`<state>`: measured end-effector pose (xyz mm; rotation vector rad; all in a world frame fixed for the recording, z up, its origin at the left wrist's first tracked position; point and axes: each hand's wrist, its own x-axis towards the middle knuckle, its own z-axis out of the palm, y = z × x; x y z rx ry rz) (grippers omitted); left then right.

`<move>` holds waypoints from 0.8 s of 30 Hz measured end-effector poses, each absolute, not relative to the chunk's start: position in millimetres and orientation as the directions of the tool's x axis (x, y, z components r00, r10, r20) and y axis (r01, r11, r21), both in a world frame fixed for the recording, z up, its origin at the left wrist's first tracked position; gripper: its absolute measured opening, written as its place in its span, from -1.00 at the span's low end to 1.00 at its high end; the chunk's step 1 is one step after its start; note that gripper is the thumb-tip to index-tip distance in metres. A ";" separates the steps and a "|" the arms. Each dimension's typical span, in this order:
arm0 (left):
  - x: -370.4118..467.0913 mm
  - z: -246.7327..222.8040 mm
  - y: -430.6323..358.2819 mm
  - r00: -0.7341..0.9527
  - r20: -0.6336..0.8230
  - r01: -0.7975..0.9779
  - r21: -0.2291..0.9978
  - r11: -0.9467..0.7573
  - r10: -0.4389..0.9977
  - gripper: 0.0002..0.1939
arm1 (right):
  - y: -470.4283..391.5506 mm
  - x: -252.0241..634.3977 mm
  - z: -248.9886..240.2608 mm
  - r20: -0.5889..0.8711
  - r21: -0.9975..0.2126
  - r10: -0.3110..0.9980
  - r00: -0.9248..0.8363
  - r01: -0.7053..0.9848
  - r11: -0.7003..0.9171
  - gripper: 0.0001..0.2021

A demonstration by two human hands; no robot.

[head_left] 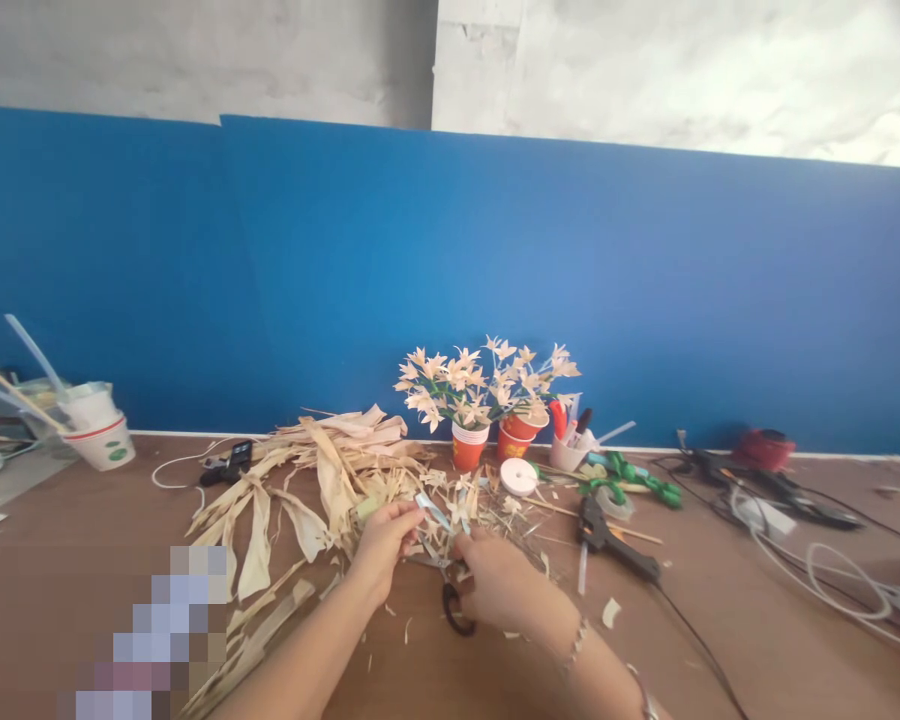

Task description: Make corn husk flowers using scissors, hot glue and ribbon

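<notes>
My left hand (387, 542) is closed, thumb and fingertips pinching a pale bluish-white strip (433, 511) that slants down to the right. Close by, my right hand (499, 578) has its fingers curled; what they hold is hidden. A pair of scissors (442, 564) with black handles lies at the right hand's near side, blades apart and pointing left. One handle loop shows, the other is partly covered by the hand; I cannot tell whether the hand grips it. Dried husk leaves (335, 480) are heaped left of and beyond my left hand, with pale scraps scattered around both hands.
Pale handmade flowers (461, 375) stand in red paper cups (468, 450) at the back. Near them are a white spool (519, 477), green ribbon pieces (630, 475) and a pen cup (568, 455). A corded glue gun (615, 540) lies right. White cables (817, 575) and a straw-filled cup (103, 443) flank the table.
</notes>
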<state>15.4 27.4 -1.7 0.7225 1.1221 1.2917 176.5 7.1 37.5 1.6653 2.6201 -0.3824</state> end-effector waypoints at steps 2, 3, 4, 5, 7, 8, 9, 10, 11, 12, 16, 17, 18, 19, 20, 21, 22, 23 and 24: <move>15.6 -0.5 27.2 -0.083 -0.227 -0.382 0.906 0.180 0.970 -0.82 | 3.5 167.8 38.0 -0.159 -0.109 0.895 -0.417 0.908 0.404 -0.59; 15.7 0.0 27.2 -0.081 -0.226 -0.390 0.903 0.178 0.971 -0.82 | 2.6 164.0 38.5 -0.159 -0.071 0.903 -0.398 0.917 0.392 -0.57; 15.6 0.3 27.3 -0.078 -0.224 -0.398 0.900 0.176 0.971 -0.82 | 2.2 160.8 38.9 -0.159 -0.039 0.912 -0.378 0.925 0.377 -0.55; 15.4 0.6 27.4 -0.074 -0.222 -0.406 0.897 0.174 0.972 -0.81 | 2.3 158.5 39.2 -0.160 -0.015 0.917 -0.366 0.929 0.369 -0.54; 14.8 1.2 27.7 -0.059 -0.219 -0.425 0.888 0.174 0.974 -0.81 | 3.5 156.9 39.6 -0.163 0.009 0.913 -0.375 0.924 0.381 -0.52; 14.4 1.6 27.8 -0.050 -0.219 -0.437 0.882 0.176 0.974 -0.81 | 4.5 157.6 39.7 -0.163 0.010 0.905 -0.393 0.917 0.399 -0.53; 14.0 2.2 27.9 -0.043 -0.223 -0.452 0.874 0.180 0.974 -0.80 | 5.7 159.0 39.9 -0.154 0.006 0.897 -0.415 0.907 0.421 -0.54; 13.5 2.9 28.0 -0.037 -0.231 -0.466 0.865 0.187 0.972 -0.80 | 6.9 161.0 40.4 -0.137 0.000 0.889 -0.437 0.897 0.441 -0.56; 13.0 3.8 28.1 -0.035 -0.239 -0.480 0.856 0.193 0.970 -0.80 | 8.0 163.6 41.1 -0.116 -0.006 0.884 -0.453 0.890 0.455 -0.59; 12.6 4.7 28.2 -0.035 -0.245 -0.492 0.848 0.196 0.969 -0.80 | 8.9 166.6 42.3 -0.099 -0.012 0.883 -0.458 0.888 0.460 -0.63; 11.0 6.8 29.4 -0.025 -0.242 -0.531 0.825 0.192 0.970 -0.78 | 10.5 179.9 50.1 -0.118 -0.036 0.905 -0.410 0.912 0.408 -0.75; 10.7 6.7 30.0 -0.025 -0.241 -0.542 0.819 0.189 0.970 -0.78 | 10.7 183.5 52.0 -0.135 -0.048 0.909 -0.393 0.919 0.391 -0.76; 10.4 6.5 30.5 -0.027 -0.242 -0.553 0.812 0.187 0.970 -0.78 | 11.0 187.3 53.5 -0.152 -0.067 0.911 -0.384 0.923 0.378 -0.76; 10.1 6.2 31.1 -0.031 -0.246 -0.563 0.805 0.186 0.969 -0.78 | 11.5 191.4 54.5 -0.167 -0.094 0.910 -0.379 0.925 0.368 -0.76; 9.9 5.9 31.6 -0.034 -0.252 -0.574 0.797 0.187 0.967 -0.79 | 12.5 195.7 55.0 -0.180 -0.131 0.909 -0.376 0.925 0.357 -0.75; 9.6 5.8 32.0 -0.035 -0.259 -0.585 0.789 0.190 0.965 -0.80 | 13.8 200.5 55.2 -0.191 -0.175 0.908 -0.372 0.923 0.342 -0.74; 9.2 5.8 32.4 -0.034 -0.264 -0.596 0.780 0.193 0.964 -0.81 | 15.7 205.5 55.4 -0.194 -0.228 0.908 -0.371 0.917 0.326 -0.73; 8.9 6.0 32.6 -0.031 -0.270 -0.608 0.769 0.196 0.962 -0.82 | 17.9 210.8 55.6 -0.192 -0.287 0.907 -0.374 0.906 0.312 -0.74; 8.6 6.3 32.7 -0.025 -0.275 -0.621 0.758 0.200 0.961 -0.83 | 20.5 216.2 56.1 -0.190 -0.351 0.904 -0.382 0.887 0.301 -0.76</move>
